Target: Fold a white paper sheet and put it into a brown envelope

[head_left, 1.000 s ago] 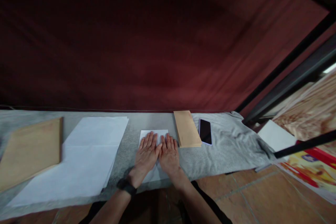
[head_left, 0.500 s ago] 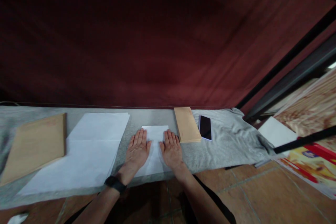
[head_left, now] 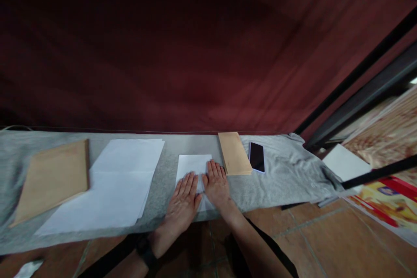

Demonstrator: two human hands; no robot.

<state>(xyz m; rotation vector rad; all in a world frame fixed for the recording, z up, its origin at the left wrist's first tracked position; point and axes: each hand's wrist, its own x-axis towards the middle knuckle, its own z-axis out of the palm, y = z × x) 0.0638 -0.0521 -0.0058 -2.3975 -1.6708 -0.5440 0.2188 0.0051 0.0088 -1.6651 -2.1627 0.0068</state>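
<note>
A folded white sheet of paper lies on the grey cloth, partly covered by both hands. My left hand rests flat on its near left part, fingers stretched out and pointing away from me. Flat along the paper's right edge lies my right hand, its fingers straight and its thumb toward the left. Just right of that hand is a small stack of brown envelopes. The larger white sheets are spread to the left of my left hand.
A large brown envelope stack overlaps the white sheets at far left. Right of the small envelopes lies a phone. Grey cloth covers the narrow surface, with a dark red curtain behind and tiled floor below.
My left hand has slid toward me and to the right, exposing more of the paper's far left part. My right hand stays along the right edge. The view has shifted slightly.
</note>
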